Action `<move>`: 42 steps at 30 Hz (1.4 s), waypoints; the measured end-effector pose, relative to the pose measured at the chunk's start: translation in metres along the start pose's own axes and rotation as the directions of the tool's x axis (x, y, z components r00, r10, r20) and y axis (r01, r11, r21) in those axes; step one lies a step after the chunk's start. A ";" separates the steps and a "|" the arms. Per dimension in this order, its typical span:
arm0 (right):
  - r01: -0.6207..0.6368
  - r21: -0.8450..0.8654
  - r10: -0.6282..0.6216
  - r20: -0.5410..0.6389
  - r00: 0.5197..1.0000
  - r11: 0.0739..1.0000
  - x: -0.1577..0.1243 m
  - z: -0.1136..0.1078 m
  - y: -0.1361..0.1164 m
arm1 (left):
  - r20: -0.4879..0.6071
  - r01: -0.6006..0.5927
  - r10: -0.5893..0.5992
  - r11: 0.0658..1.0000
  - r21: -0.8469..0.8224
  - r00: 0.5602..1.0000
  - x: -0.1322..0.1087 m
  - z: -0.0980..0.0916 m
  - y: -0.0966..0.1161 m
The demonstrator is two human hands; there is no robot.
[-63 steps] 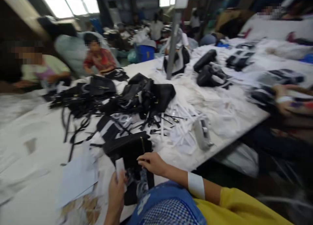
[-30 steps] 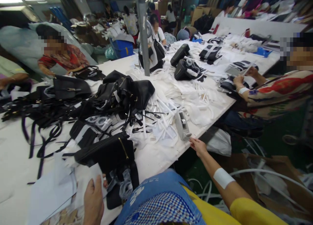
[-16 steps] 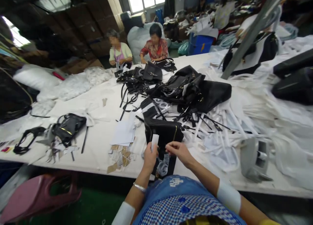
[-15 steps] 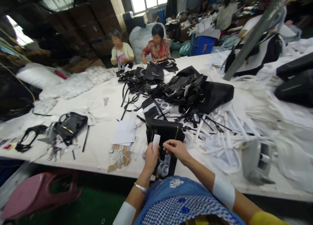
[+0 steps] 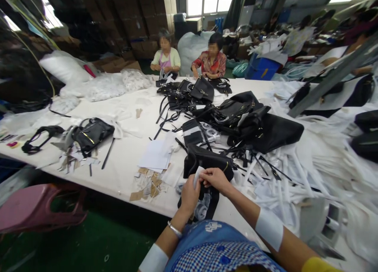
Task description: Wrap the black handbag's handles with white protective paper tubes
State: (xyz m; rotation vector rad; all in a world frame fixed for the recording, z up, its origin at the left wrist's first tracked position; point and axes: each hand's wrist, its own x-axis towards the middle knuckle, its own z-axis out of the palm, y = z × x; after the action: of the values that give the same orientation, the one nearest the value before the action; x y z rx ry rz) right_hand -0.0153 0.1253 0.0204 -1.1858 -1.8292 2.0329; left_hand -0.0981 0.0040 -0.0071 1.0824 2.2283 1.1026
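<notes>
Between my two hands is a small white paper strip. My left hand is closed around its lower part. The fingers of my right hand pinch at the strip's right side, close to the left thumb. Just beyond them lies a black handbag with a gold zipper. Below my hands, at the table edge, sits another black piece with a clear plastic-wrapped coil, partly hidden by my left wrist.
A stack of white paper sheets and brown paper scraps lie to the left. Black bags pile up ahead. A tape dispenser stands at the right. Two people sit across the white table; a pink stool is at lower left.
My right hand has moved left, and its fingers now meet the paper strip. The strip tilts more to the right. The camera view has shifted.
</notes>
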 end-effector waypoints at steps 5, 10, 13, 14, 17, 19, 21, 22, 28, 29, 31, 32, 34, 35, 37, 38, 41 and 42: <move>-0.072 -0.084 0.073 0.007 0.997 0.994 0.007 -0.006 0.002 | 0.020 -0.052 0.050 0.991 0.122 0.999 -0.002 -0.004 -0.001; -0.061 -0.154 0.070 0.053 0.996 0.986 0.011 -0.013 0.018 | 0.048 -0.032 0.027 0.992 0.118 0.998 -0.004 -0.007 0.002; -0.041 -0.164 0.048 0.039 0.998 0.986 0.009 -0.014 0.031 | 0.047 -0.013 0.008 0.994 0.105 0.999 -0.005 -0.010 0.006; -0.029 -0.138 0.035 0.037 0.999 0.990 0.007 -0.014 0.033 | 0.047 -0.009 0.005 0.996 0.090 0.999 -0.005 -0.011 0.007; 0.021 -0.041 -0.022 -0.017 1.000 0.999 -0.004 -0.015 0.036 | 0.046 0.012 -0.013 0.999 0.035 0.999 -0.005 -0.014 0.009; 0.056 -0.008 -0.057 -0.050 0.997 0.998 -0.012 -0.016 0.032 | 0.040 0.025 -0.026 1.000 0.018 0.999 -0.005 -0.015 0.009; 0.095 0.007 -0.095 -0.024 0.995 0.995 -0.019 -0.016 0.027 | 0.038 0.020 -0.022 0.999 0.039 0.999 -0.005 -0.015 0.010; 0.118 0.007 -0.118 0.001 0.993 0.993 -0.021 -0.015 0.024 | 0.039 0.009 -0.012 0.998 0.062 0.999 -0.005 -0.015 0.010; 0.132 -0.092 -0.131 0.021 0.991 0.987 -0.006 -0.006 0.014 | 0.039 -0.091 0.085 0.973 0.211 0.996 -0.008 -0.012 0.009; 0.107 -0.103 -0.105 0.023 0.994 0.989 -0.002 -0.005 0.014 | 0.039 -0.101 0.095 0.971 0.219 0.995 -0.009 -0.012 0.008; 0.057 -0.125 -0.053 0.032 0.998 0.991 0.003 -0.004 0.013 | 0.046 -0.115 0.108 0.967 0.226 0.993 -0.009 -0.012 0.005; 0.037 -0.141 -0.032 0.036 0.999 0.989 0.004 -0.004 0.013 | 0.051 -0.118 0.110 0.966 0.228 0.993 -0.010 -0.012 0.004; 0.010 -0.178 -0.003 0.039 0.999 0.984 0.006 -0.006 0.013 | 0.060 -0.114 0.103 0.968 0.225 0.993 -0.010 -0.012 0.003; 0.004 -0.199 0.004 0.037 0.999 0.980 0.006 -0.007 0.013 | 0.061 -0.106 0.095 0.971 0.216 0.994 -0.010 -0.012 0.003; -0.017 -0.242 0.027 0.038 0.999 0.970 0.006 -0.010 0.015 | 0.055 -0.086 0.077 0.979 0.187 0.996 -0.010 -0.014 0.006; -0.033 -0.247 0.044 0.042 0.998 0.968 0.005 -0.011 0.017 | 0.053 -0.077 0.069 0.983 0.168 0.996 -0.010 -0.015 0.008; -0.058 -0.133 0.070 0.091 0.993 0.989 0.004 -0.013 0.021 | 0.059 -0.046 0.042 0.996 0.078 0.997 -0.011 -0.016 0.014; -0.050 -0.067 0.058 0.120 0.991 0.997 0.004 -0.014 0.023 | 0.064 -0.027 0.025 0.999 0.027 0.998 -0.011 -0.016 0.015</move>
State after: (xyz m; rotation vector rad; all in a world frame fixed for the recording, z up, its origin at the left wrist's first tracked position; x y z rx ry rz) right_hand -0.0001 0.1327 -0.0008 -1.1627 -1.9517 2.1357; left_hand -0.0952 -0.0066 0.0154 1.1451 2.1923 1.0363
